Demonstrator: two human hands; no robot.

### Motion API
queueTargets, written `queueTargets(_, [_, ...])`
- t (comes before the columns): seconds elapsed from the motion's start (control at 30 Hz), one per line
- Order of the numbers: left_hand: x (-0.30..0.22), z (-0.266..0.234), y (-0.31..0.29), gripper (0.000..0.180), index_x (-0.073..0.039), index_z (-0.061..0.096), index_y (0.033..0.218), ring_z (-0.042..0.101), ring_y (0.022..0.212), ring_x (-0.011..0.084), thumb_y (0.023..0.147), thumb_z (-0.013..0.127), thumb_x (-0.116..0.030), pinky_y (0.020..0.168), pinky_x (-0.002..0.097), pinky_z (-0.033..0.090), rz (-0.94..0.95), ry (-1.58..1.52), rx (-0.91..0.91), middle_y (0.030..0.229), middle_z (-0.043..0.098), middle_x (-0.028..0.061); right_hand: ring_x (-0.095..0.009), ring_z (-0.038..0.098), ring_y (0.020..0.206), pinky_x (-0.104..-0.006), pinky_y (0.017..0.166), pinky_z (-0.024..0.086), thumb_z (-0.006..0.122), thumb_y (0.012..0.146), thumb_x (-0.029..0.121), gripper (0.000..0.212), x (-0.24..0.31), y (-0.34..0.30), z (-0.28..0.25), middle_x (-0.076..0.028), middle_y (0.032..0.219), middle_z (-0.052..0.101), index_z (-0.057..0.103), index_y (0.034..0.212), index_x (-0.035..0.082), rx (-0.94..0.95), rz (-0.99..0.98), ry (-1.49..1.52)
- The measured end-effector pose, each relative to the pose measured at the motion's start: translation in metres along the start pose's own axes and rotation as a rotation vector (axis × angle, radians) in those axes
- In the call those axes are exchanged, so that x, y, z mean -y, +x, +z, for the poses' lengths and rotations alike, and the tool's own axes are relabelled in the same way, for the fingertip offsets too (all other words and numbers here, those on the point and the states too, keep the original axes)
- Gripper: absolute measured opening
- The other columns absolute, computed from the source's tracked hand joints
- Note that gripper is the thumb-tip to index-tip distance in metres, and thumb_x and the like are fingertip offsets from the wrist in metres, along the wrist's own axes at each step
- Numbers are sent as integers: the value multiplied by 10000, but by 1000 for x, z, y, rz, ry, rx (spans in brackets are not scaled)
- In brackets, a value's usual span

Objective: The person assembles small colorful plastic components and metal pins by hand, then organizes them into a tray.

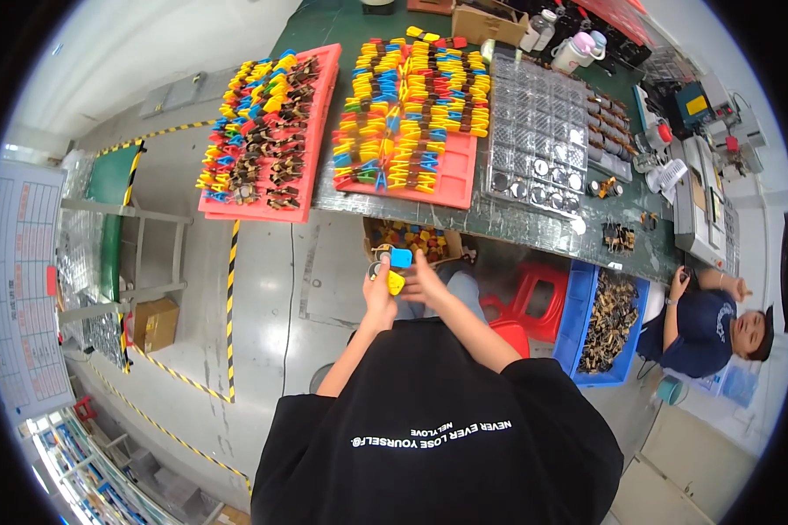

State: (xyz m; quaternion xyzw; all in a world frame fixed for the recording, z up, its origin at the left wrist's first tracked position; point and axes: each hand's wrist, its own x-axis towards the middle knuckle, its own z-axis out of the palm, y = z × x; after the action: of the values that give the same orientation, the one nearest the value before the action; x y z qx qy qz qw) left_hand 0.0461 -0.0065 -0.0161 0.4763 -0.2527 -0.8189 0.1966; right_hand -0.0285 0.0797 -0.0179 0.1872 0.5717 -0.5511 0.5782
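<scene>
My left hand [377,298] is closed on a blue-and-yellow plastic clip [400,258], held out beyond my lap. Whether it is one clip or two pressed together I cannot tell. A small round dark piece shows at the clip's left side, partly behind my fingers. Just to the right, my right hand [424,283] has its fingers apart and nothing in them. Beyond both hands, under the bench edge, a cardboard box [372,236] holds loose red and yellow clips.
On the green bench [464,229], red trays [453,179] [326,114] carry rows of coloured clips. Clear plastic trays [538,131] lie to their right. A blue bin [572,319] of small dark parts and a red stool [543,293] stand at right. Another person [705,319] sits beyond the bin.
</scene>
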Motion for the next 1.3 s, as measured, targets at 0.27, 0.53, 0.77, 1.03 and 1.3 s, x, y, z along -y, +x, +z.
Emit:
queueTargets(0.27, [23,34,-9,750,60,265,1336,583,877,211,828,705,-274,735,336,509,164,300,0,1040,555,138,-392,528,1079,-424,916,411,168,990,447,607,0,15,2,-301,1126,544,427,1224,-50,-506,-486,-153])
queueTargets(0.53, [28,30,-11,368,-28,419,1131,476,956,143,910,600,-260,793,273,422,352,609,270,1059,482,95,-407,591,868,-480,749,445,255,957,497,582,22,-28,-8,-206,876,640,620,909,46,-764,-541,-256])
queueTargets(0.77, [5,39,-26,335,-28,470,911,477,535,147,987,403,-348,468,294,402,473,839,344,703,515,55,-381,599,755,-469,647,438,353,935,502,539,15,-23,-18,-182,756,627,601,787,47,-783,-668,-397])
queueTargets(1.03, [19,24,-5,298,-6,496,854,515,649,331,970,438,-274,631,408,429,593,1048,198,730,537,202,-418,582,743,-502,629,426,360,938,482,532,14,-14,-27,-212,737,607,596,765,39,-766,-689,-494])
queueTargets(1.3, [20,-7,8,326,-17,469,843,459,424,107,984,412,-305,389,272,381,662,1006,63,619,491,56,-425,567,689,-503,590,403,384,948,427,496,14,-4,-3,-218,694,585,567,731,21,-689,-745,-568])
